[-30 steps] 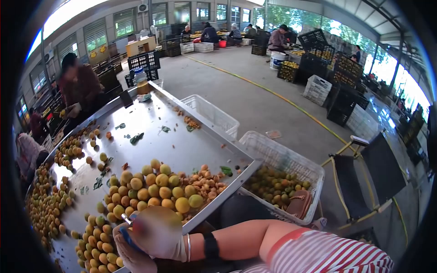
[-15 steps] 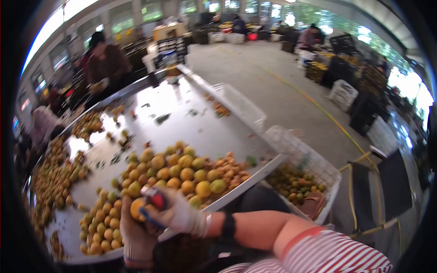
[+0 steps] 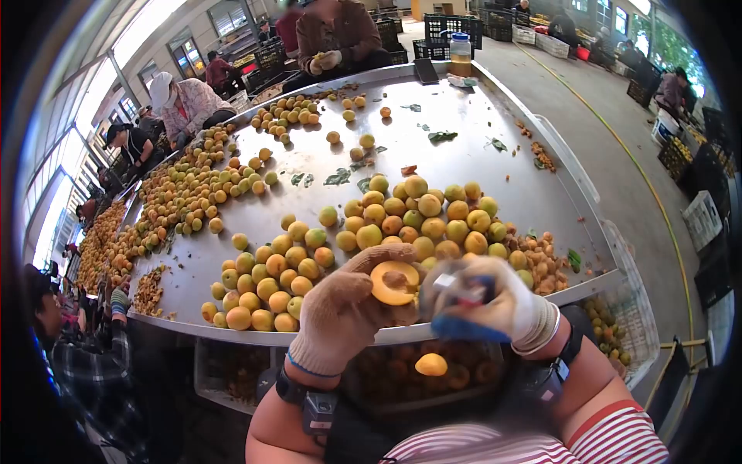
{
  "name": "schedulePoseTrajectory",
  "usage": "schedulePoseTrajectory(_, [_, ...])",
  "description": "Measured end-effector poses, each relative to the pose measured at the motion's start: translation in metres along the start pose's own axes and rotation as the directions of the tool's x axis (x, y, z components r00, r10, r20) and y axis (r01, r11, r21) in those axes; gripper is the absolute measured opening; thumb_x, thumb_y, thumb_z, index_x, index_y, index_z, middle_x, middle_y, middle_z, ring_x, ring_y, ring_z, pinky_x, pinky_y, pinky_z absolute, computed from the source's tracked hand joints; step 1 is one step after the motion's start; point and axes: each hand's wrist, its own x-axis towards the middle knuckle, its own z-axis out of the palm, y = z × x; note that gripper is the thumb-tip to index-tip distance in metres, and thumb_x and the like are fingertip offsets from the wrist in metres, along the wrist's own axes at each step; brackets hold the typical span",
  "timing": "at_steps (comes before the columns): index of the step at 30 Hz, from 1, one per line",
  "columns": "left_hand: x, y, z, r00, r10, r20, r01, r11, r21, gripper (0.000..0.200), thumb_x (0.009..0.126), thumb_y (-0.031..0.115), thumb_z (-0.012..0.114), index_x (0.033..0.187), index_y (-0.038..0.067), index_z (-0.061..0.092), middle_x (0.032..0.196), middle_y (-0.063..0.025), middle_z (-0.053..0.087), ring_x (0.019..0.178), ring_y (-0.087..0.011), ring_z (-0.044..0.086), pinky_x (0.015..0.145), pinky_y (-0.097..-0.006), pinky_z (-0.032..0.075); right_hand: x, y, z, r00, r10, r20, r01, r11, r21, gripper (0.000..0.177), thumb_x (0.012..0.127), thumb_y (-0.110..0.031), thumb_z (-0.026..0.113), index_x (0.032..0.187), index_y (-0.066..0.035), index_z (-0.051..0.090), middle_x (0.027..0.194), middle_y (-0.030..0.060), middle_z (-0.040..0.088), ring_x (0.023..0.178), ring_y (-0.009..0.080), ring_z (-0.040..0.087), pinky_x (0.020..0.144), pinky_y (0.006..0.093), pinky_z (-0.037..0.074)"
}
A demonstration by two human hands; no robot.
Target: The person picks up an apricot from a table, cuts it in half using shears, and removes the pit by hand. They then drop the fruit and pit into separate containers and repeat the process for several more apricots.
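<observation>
My left hand [image 3: 340, 305], in a knit work glove, is closed around a halved apricot [image 3: 393, 283]. Its cut face is turned up, with a brown centre. Close beside it, my gloved right hand [image 3: 506, 301] grips a blue-handled tool [image 3: 468, 326] with some red on it; motion blurs its working end. Below the table edge, a loose apricot half [image 3: 431, 364] appears over a crate [image 3: 402, 404] of fruit pieces. Whole apricots [image 3: 417, 209] are heaped on the metal table just beyond both hands, with another group [image 3: 267, 282] to the left.
The metal table [image 3: 255, 205] has a raised rim. Pits or scraps [image 3: 545, 259] lie to the right, leaves [image 3: 443, 137] farther back. A jar [image 3: 460, 48] stands at the far corner. A white crate [image 3: 630, 309] of fruit is at right. Other people [image 3: 332, 35] work around the table.
The view has swung left and levelled toward the table. The apricot in my left hand now shows a cut face, and a loose half appears below. My right hand has moved off to the right with the tool.
</observation>
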Motion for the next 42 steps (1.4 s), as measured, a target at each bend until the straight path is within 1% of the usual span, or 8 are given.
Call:
schedulePoseTrajectory(1, [0.0,-0.003,0.003,0.999,0.024,0.031,-0.025,0.999,0.025,0.06,0.088,0.025,0.054,0.136,-0.009,0.047,0.122,-0.0215,0.063,0.106,-0.0304,0.068,0.09,-0.0352,0.055,-0.009,0.0,0.002,0.97,0.195,-0.146,-0.167,0.969,0.183,0.013,0.092,-0.009,0.072,0.085,0.0,0.067,0.089,0.0057,0.069,0.071,0.0114,0.066,0.061,0.0251,0.053])
schedulePoseTrajectory(4, [0.0,-0.011,0.025,0.995,-0.099,-0.024,0.1,0.992,0.08,0.053,0.094,0.015,0.056,0.14,-0.006,0.044,0.125,-0.0193,0.06,0.106,-0.0283,0.068,0.094,-0.0384,0.055,-0.012,-0.005,0.002,0.938,-0.047,-0.343,0.189,0.9,0.393,0.007,0.099,-0.004,0.061,0.096,0.002,0.065,0.087,0.0089,0.062,0.061,0.0113,0.06,0.049,0.0246,0.05])
schedulePoseTrajectory(8, [-0.002,-0.028,0.036,0.986,-0.165,-0.035,0.169,0.963,0.212,0.048,0.1,0.005,0.056,0.145,-0.003,0.041,0.132,-0.0157,0.056,0.115,-0.0282,0.064,0.1,-0.0414,0.054,-0.014,-0.022,0.015,0.82,-0.116,-0.561,0.243,0.957,0.156,0.049,0.103,-0.034,0.056,0.064,-0.007,0.045,0.077,0.0105,0.054,0.047,0.0174,0.051,0.042,0.0288,0.043])
schedulePoseTrajectory(19, [-0.007,-0.036,0.065,0.993,-0.107,-0.047,0.117,0.878,0.464,0.045,0.103,0.006,0.051,0.147,-0.002,0.04,0.137,-0.0135,0.052,0.122,-0.0212,0.059,0.106,-0.0336,0.048,-0.021,-0.036,0.014,0.812,-0.01,-0.583,0.237,0.919,0.315,0.047,0.105,-0.041,0.051,0.073,-0.007,0.049,0.056,0.0072,0.046,0.042,0.0161,0.047,0.04,0.028,0.037])
schedulePoseTrajectory(28, [-0.008,-0.05,0.061,0.996,-0.007,-0.085,0.053,0.83,0.555,0.043,0.103,0.004,0.049,0.145,-0.003,0.043,0.128,-0.0119,0.06,0.12,-0.016,0.058,0.105,-0.0317,0.046,-0.019,-0.013,0.027,0.804,-0.129,-0.58,0.372,0.871,0.322,0.018,0.103,-0.014,0.061,0.092,0.001,0.063,0.074,0.0042,0.058,0.051,0.0071,0.052,0.042,0.0233,0.04])
schedulePoseTrajectory(35, [-0.008,-0.061,0.054,0.98,0.184,-0.081,-0.046,0.597,0.801,0.042,0.102,0.0,0.047,0.144,-0.004,0.044,0.121,-0.0114,0.064,0.112,-0.014,0.061,0.097,-0.0292,0.051,-0.009,0.003,0.035,0.784,0.155,-0.601,0.168,0.879,0.445,0.028,0.105,-0.023,0.055,0.083,-0.006,0.053,0.068,0.0005,0.046,0.051,0.0081,0.044,0.047,0.0225,0.037])
schedulePoseTrajectory(39, [0.001,-0.057,0.036,0.995,0.096,-0.008,-0.061,0.695,0.717,0.043,0.103,0.002,0.048,0.145,-0.001,0.043,0.116,-0.01,0.065,0.105,-0.0148,0.065,0.092,-0.0301,0.054,-0.006,0.009,0.023,0.785,0.278,-0.553,0.059,0.856,0.513,0.027,0.104,-0.024,0.054,0.086,-0.005,0.055,0.07,0.0024,0.049,0.056,0.0107,0.052,0.05,0.0244,0.042])
schedulePoseTrajectory(42, [0.005,-0.043,0.029,0.958,-0.224,-0.179,0.286,0.796,0.534,0.038,0.104,0.009,0.05,0.141,0.0,0.045,0.11,-0.0106,0.065,0.09,-0.017,0.07,0.086,-0.0309,0.057,0.002,0.01,0.007,0.931,0.142,-0.336,0.066,0.84,0.538,0.027,0.102,-0.021,0.06,0.086,0.0,0.059,0.078,0.0077,0.057,0.065,0.0128,0.06,0.055,0.0272,0.05])
